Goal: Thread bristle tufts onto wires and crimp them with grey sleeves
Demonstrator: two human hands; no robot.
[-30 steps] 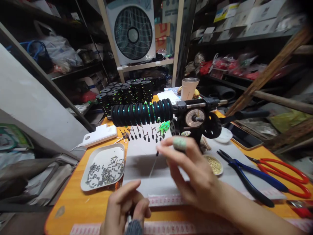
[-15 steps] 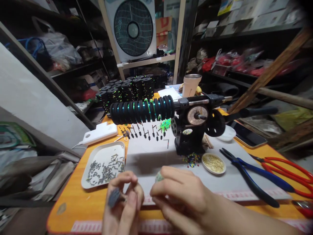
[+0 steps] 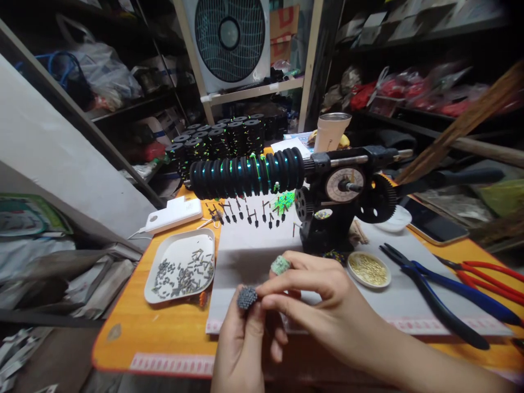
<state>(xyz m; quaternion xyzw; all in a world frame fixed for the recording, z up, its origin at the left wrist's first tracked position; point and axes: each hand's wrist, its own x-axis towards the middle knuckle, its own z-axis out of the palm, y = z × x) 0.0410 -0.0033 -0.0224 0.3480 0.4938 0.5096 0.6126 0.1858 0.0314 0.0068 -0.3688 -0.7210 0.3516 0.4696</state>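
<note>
My left hand (image 3: 242, 344) is closed around a dark grey bundle (image 3: 247, 297) whose packed, bumpy end faces up between thumb and fingers. A mottled pale green lump (image 3: 280, 265) shows at the bent fingers of my right hand (image 3: 327, 292), which appears to hold it. The right thumb and a fingertip meet at the right edge of the grey bundle; whether anything tiny is pinched there I cannot make out. Behind the hands stands a black hand-cranked winder (image 3: 327, 213), its shaft carrying a row of black rings (image 3: 245, 173) with teal and green lines between them.
A white tray (image 3: 158, 297) of small dark pieces is at the left. Right of my hands are a dish (image 3: 385, 281) of gold bits, blue-handled pliers (image 3: 440, 289) and red-handled scissors (image 3: 483, 270). A beige cup (image 3: 331, 134) and a white power adapter (image 3: 176, 215) stand farther back.
Both hands have risen and come together, the right fingers now touching the grey bundle. The bundle has turned its end upward. The green lump shows more fully. The camera view has shifted slightly.
</note>
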